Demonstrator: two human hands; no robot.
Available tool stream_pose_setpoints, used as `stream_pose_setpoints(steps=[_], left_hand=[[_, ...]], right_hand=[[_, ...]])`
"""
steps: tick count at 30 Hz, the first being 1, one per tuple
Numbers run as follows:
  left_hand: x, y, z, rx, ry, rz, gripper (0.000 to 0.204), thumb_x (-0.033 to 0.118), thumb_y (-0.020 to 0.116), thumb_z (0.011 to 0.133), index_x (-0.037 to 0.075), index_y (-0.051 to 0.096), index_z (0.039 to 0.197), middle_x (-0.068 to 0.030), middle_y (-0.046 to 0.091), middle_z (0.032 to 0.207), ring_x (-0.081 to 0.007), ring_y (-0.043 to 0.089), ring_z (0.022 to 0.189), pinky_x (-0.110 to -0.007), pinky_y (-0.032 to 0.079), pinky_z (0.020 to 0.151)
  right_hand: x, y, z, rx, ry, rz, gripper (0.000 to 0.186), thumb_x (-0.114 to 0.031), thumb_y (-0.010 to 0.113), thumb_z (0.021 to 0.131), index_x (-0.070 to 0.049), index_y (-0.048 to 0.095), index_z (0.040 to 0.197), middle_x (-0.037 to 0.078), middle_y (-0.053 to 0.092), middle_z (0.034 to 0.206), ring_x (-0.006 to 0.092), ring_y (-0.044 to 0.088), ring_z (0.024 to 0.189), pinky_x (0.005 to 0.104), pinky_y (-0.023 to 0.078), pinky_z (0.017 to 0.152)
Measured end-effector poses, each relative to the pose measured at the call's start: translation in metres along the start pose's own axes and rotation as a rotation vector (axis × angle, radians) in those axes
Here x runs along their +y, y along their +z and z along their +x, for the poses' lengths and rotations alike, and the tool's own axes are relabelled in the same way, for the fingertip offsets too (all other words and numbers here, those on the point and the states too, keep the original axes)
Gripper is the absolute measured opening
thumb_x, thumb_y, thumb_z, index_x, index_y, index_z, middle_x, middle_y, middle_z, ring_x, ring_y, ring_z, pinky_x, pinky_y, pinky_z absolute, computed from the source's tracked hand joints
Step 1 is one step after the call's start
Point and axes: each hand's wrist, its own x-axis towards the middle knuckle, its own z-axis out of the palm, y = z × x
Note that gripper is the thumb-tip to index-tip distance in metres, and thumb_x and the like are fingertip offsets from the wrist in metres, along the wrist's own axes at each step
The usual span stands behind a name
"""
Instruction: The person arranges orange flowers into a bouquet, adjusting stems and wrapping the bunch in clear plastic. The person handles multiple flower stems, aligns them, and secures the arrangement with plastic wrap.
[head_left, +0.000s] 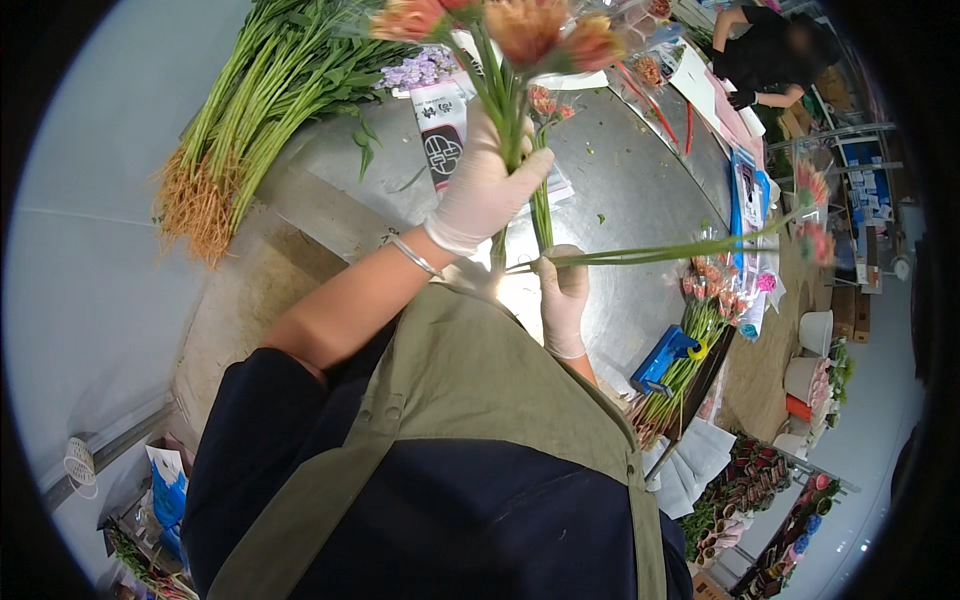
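Note:
My left hand (482, 190), in a white glove, is closed around the green stems of a bunch of peach-orange flowers (525, 35). Their blooms look like gerberas and are blurred at the upper edge. Lower and to the right, my gloved right hand (565, 300) pinches long green flower stems (660, 254) near their ends. Those stems reach sideways to the right, ending in blurred pink-orange blooms (815, 243). Between my hands, more upright stems (541, 215) lead up to small orange blooms (543, 100) behind the left hand's bunch.
Rooted green stalks (270, 120) lie at the metal table's (640, 170) left. A printed sleeve (440, 140) and purple flowers (420, 68) are behind my left hand. At right are a blue tape dispenser (664, 358) and wrapped flowers (705, 300). Another person (775, 50) works far right.

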Motion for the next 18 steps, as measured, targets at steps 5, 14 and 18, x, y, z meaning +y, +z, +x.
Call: stream_pose_setpoints(steps=[5, 14, 18], left_hand=[[-0.012, 0.014, 0.006, -0.004, 0.107, 0.325, 0.063, -0.008, 0.055, 0.072, 0.002, 0.03, 0.129, -0.0087, 0.039, 0.108, -0.0179, 0.044, 0.094, -0.031, 0.042, 0.088], [-0.018, 0.017, 0.008, -0.137, 0.146, 0.412, 0.043, -0.011, 0.045, 0.082, 0.001, 0.034, 0.122, -0.011, 0.047, 0.104, -0.0189, 0.061, 0.089, -0.035, 0.05, 0.084], [-0.006, 0.017, 0.005, -0.088, 0.095, 0.397, 0.048, -0.006, 0.045, 0.085, 0.004, 0.032, 0.131, -0.0139, 0.056, 0.105, -0.0232, 0.067, 0.078, -0.036, 0.054, 0.07]], right_hand=[[0.003, 0.001, 0.005, -0.015, -0.095, -0.058, 0.018, 0.011, 0.055, 0.087, -0.003, 0.053, 0.099, 0.005, 0.054, 0.092, 0.013, 0.057, 0.083, 0.0258, 0.049, 0.076], [-0.005, -0.003, -0.001, 0.034, -0.024, -0.046, 0.012, 0.006, 0.055, 0.092, 0.001, 0.052, 0.102, 0.008, 0.059, 0.093, 0.0152, 0.062, 0.079, 0.0271, 0.053, 0.075], [-0.001, -0.005, -0.004, 0.023, 0.014, 0.004, 0.012, 0.003, 0.056, 0.092, 0.0, 0.051, 0.103, 0.008, 0.06, 0.092, 0.0149, 0.063, 0.079, 0.0272, 0.053, 0.074]])
